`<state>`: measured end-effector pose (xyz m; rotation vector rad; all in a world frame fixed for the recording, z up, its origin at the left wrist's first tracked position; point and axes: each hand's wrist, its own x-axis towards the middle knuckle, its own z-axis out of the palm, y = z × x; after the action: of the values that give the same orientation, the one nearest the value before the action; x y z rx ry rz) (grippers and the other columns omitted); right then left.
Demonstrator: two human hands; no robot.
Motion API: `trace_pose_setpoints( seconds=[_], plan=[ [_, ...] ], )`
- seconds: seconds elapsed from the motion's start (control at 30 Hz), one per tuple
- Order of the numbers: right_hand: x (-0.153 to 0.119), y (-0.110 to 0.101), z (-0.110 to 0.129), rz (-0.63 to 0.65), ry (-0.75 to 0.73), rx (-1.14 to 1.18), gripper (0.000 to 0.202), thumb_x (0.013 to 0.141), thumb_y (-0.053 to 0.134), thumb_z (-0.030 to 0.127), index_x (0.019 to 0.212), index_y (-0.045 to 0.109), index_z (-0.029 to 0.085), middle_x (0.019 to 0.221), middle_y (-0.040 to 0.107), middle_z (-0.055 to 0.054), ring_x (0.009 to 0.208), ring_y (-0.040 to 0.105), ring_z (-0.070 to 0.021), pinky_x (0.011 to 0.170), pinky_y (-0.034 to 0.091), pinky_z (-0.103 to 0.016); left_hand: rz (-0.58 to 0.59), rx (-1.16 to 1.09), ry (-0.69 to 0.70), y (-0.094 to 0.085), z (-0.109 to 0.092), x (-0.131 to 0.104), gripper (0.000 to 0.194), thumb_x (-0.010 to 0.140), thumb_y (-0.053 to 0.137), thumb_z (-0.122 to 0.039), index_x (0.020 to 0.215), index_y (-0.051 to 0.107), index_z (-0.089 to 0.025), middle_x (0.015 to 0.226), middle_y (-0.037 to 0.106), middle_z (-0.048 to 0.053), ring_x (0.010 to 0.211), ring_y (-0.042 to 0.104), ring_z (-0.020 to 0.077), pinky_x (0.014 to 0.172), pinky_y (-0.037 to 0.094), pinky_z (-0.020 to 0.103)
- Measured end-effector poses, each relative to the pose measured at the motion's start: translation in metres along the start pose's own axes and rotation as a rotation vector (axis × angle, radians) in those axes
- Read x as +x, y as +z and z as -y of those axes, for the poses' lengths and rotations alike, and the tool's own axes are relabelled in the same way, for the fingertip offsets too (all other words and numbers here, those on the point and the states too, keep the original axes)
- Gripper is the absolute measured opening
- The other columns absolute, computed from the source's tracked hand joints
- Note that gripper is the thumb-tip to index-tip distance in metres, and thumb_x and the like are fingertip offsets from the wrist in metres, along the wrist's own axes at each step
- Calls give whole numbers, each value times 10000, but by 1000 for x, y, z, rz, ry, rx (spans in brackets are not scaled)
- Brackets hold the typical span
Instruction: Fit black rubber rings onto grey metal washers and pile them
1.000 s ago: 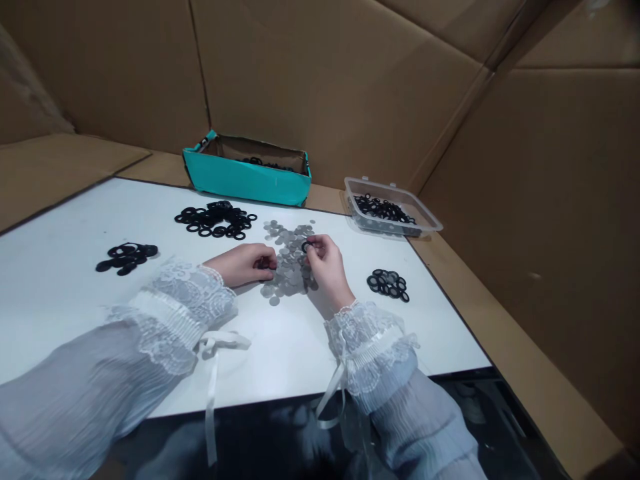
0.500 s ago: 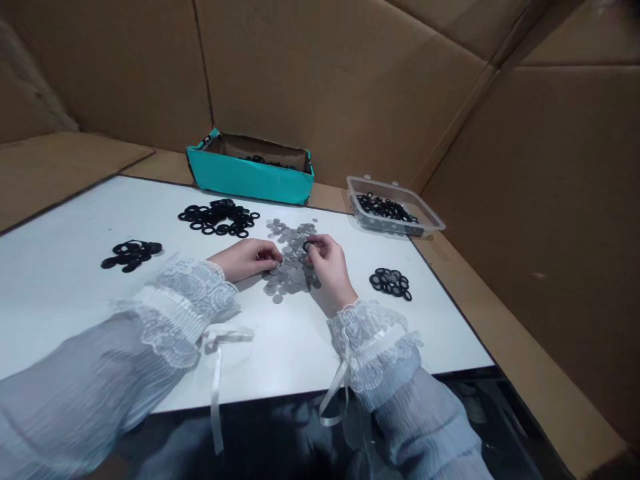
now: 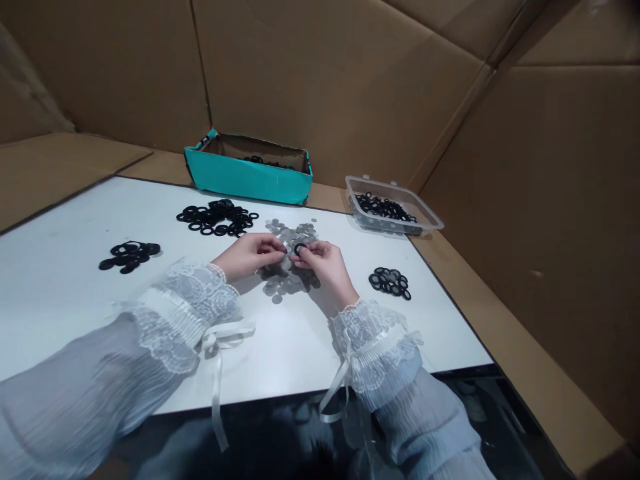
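Observation:
My right hand (image 3: pixel 325 265) pinches a black rubber ring (image 3: pixel 300 249) between thumb and fingers, held up above a heap of small grey discs (image 3: pixel 287 285). Just left of it, my left hand (image 3: pixel 251 255) is closed in a pinch, its fingertips near the ring. Whatever those fingertips hold is too small to make out. The discs lie loose on the white board (image 3: pixel 280 347), partly covered by both hands. Right of my right hand is a small group of black rings with grey discs inside them (image 3: pixel 390 283).
Loose black rings (image 3: pixel 217 217) lie behind my left hand, and a smaller pile of black rings (image 3: pixel 130 256) is at the left. A teal box (image 3: pixel 250 181) and a clear plastic tub (image 3: pixel 395 207), both containing black rings, stand at the back. Cardboard walls (image 3: pixel 325 87) enclose the board.
My right hand has moved left with the black ring, and my left hand has risen slightly and shifted right. Their fingertips are now close together over the discs.

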<state>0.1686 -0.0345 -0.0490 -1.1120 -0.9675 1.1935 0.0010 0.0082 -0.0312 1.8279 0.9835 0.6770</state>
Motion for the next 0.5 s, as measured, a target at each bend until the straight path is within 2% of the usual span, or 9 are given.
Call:
trace_pose_setpoints(
  seconds=[0.07, 0.13, 0.27, 0.33, 0.5],
  plan=[
    [-1, 1, 2, 10, 12, -24, 172, 737, 704, 171, 664, 551, 145, 611, 627, -5, 594, 669, -147, 633, 579, -247, 7, 31, 6, 2, 2, 1, 256, 670, 613, -394, 791, 599, -170, 643, 634, 13, 573, 559, 141, 490, 395, 230],
    [-2, 1, 4, -1, 14, -93, 142, 767, 663, 167, 685, 549, 143, 588, 615, 3, 547, 647, -130, 538, 543, -209, -2, 87, 34, 4, 4, 2, 244, 669, 603, -393, 770, 609, -171, 631, 632, 14, 593, 572, 152, 517, 419, 242],
    [-2, -1, 4, -29, -19, -257, 109, 788, 622, 180, 720, 543, 148, 515, 564, 39, 406, 543, -93, 372, 385, -165, -28, 164, 70, 3, 5, 2, 228, 677, 588, -392, 741, 636, -178, 613, 614, 4, 571, 545, 142, 528, 420, 245],
    [-3, 0, 4, -18, -27, -282, 119, 787, 621, 179, 706, 539, 152, 488, 545, 46, 398, 528, -92, 382, 378, -168, -59, 141, 75, 3, 3, 2, 231, 678, 595, -394, 747, 644, -179, 612, 609, 0, 568, 538, 138, 534, 418, 245],
    [-6, 4, 6, 31, 44, -206, 151, 790, 630, 122, 662, 552, 142, 485, 574, 16, 441, 563, -96, 447, 456, -172, -127, -50, 56, 6, -1, 1, 261, 640, 633, -391, 767, 630, -163, 743, 668, 33, 695, 608, 172, 638, 474, 281]
  ],
)
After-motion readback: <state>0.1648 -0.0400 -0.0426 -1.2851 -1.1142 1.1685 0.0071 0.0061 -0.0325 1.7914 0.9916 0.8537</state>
